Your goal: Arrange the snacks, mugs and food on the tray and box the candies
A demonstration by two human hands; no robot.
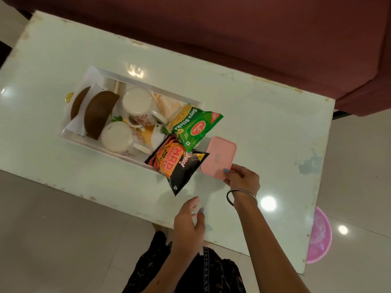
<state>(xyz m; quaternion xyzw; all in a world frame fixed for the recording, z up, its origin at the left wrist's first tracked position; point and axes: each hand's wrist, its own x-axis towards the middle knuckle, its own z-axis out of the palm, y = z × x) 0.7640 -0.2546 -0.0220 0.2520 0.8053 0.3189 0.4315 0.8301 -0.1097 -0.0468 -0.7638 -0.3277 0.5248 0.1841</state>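
Observation:
A white tray (96,72) on the table holds two brown flat food pieces (99,112), two white patterned mugs (137,103) turned upside down, a green Soya Sticks packet (193,125) and a black and orange Mad Angles packet (176,163). Both packets hang over the tray's right end. Just right of them lies a pink lidded box (219,157). My right hand (242,178) pinches the box's near corner with thumb and fingers. My left hand (190,223) hovers over the table's near edge, fingers relaxed, holding nothing.
The pale glossy table (264,127) has worn edges. A dark red sofa (275,34) stands behind it. A pink plastic tub (319,235) sits on the tiled floor under the table's right end. A small gold item (69,97) lies beside the tray's left side.

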